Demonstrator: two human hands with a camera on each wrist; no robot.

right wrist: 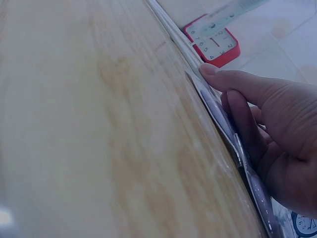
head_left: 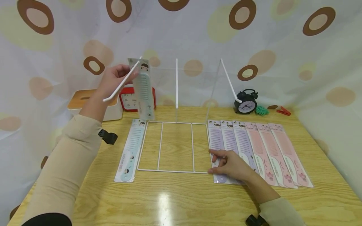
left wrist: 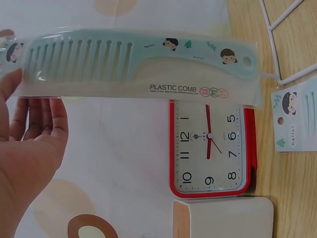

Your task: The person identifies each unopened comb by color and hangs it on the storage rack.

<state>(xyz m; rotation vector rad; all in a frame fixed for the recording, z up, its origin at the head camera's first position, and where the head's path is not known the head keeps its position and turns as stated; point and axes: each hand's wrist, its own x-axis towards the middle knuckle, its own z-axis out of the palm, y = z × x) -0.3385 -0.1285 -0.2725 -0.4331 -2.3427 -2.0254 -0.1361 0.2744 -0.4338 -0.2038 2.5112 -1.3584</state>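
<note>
My left hand (head_left: pixel 117 78) pinches the top end of a packaged teal plastic comb (head_left: pixel 143 91), which hangs upright at the rack's left side. The rack's left prong (head_left: pixel 121 81) crosses in front of this hand; whether it passes through the package's hole I cannot tell. The comb (left wrist: pixel 84 54) lies lengthwise across the left wrist view, thumb on its package. My right hand (head_left: pixel 230 164) grips the front right corner of the white wire rack (head_left: pixel 175 171), thumb and forefinger on the wire. Another packaged teal comb (head_left: pixel 130 150) lies left of the rack's base.
Packaged purple combs (head_left: pixel 229 138) and pink combs (head_left: pixel 278 153) overlap in a row right of the rack. Behind stand a tissue box (head_left: pixel 113 110), a red clock (head_left: pixel 129 102) and a black alarm clock (head_left: pixel 246 102). A green coil (head_left: pixel 261 110) and red clip (head_left: pixel 283 111) lie at back right.
</note>
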